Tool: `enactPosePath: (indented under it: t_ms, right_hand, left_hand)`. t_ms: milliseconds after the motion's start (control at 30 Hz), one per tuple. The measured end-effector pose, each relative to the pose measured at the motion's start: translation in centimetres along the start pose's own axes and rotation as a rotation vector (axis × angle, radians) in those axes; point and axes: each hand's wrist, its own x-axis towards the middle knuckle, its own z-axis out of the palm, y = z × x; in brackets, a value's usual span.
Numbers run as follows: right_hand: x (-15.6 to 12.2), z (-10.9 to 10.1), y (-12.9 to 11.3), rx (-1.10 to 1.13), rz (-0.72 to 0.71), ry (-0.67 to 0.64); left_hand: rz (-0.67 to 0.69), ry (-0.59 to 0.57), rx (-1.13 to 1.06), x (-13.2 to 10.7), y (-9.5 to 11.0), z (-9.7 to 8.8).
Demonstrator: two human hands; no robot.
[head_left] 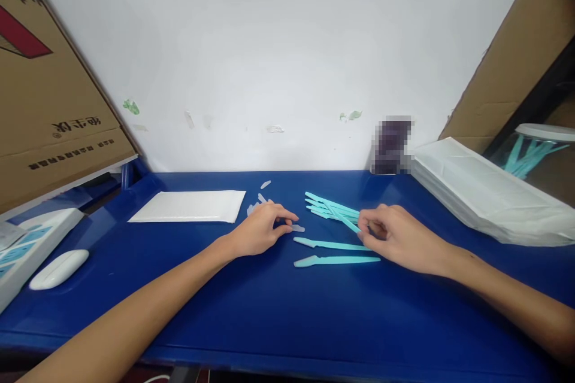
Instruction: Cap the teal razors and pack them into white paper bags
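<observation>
On the blue counter (269, 311) a loose pile of teal tools (326, 203) is fanned out, and it could be scattered by the right hand (395, 236), which is pinched on one teal tool (348, 222) at the pile's edge. The clear cap (298, 228), nipped by the left hand (260, 230), could easily be flicked away

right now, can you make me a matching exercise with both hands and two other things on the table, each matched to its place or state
Column one:
1. left hand
2. right hand
3. white mouse
4. white packet

Column two:
a. curled on the ends of the teal sticks
b. lies flat, beyond the left forearm
c. fingertips at a small clear cap
d. near the left edge of the blue table

Pairs: 1-c, 2-a, 3-d, 4-b
</observation>
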Motion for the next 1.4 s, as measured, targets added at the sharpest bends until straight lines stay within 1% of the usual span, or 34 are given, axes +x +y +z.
enactPosePath:
  t_ms: [67, 133, 267, 400, 500, 667, 800, 867, 967, 1033, 1133, 1267, 1333, 1400]
  right_hand:
    - [0.0, 0.1, 0.1, 0.041, -0.028, 0.009]
    - [0.1, 0.1, 0.2, 0.036, -0.069, 0.031]
    - [0.3, 0.2, 0.7, -0.016, -0.137, 0.040]
    - [0.4, 0.2, 1.1, -0.010, -0.095, -0.009]
    - [0.3, 0.2, 1.2, -0.018, -0.058, -0.043]
    - [0.2, 0.2, 1.2, -0.037, -0.084, -0.069]
    - [0.3, 0.2, 1.2, -0.039, -0.104, -0.097]
    - [0.3, 0.2, 1.1, -0.044, -0.109, -0.116]
    - [0.4, 0.6, 0.7, -0.035, -0.127, -0.136]
    - [0.4, 0.9, 0.3, -0.023, -0.143, -0.124]
    - [0.3, 1.2, 0.0, -0.014, -0.172, -0.079]
    - [0.3, 1.1, 0.2, -0.054, -0.212, -0.014]
    - [0.3, 1.0, 0.6, -0.093, -0.194, 0.038]
    - [0.4, 0.8, 0.9, -0.134, -0.131, 0.122]
  left_hand:
    - [-0.024, -0.015, 0.003, 0.0, 0.2, -0.1]
    - [-0.042, -0.015, -0.002, 0.0, 0.2, -0.1]
    - [-0.061, 0.031, -0.005, 0.1, 0.0, 0.2]
    - [-0.027, 0.083, 0.089, 0.1, 0.0, 0.5]
    - [-0.017, 0.083, 0.150, 0.0, 0.3, 0.7]
    - [-0.101, 0.027, 0.081, -0.2, 0.9, 0.5]
    - [-0.126, 0.018, 0.056, -0.3, 1.1, 0.4]
    - [-0.099, 0.018, 0.054, -0.2, 1.1, 0.5]
    - [-0.010, 0.051, 0.090, -0.1, 1.0, 0.8]
    - [0.046, 0.077, 0.124, 0.0, 0.9, 1.1]
    - [0.098, 0.074, 0.138, 0.1, 0.8, 1.4]
    - [0.151, 0.026, 0.142, -0.2, 0.7, 1.3]
    - [0.185, -0.007, 0.160, -0.4, 0.7, 1.1]
    - [0.207, -0.023, 0.193, -0.5, 0.7, 0.8]
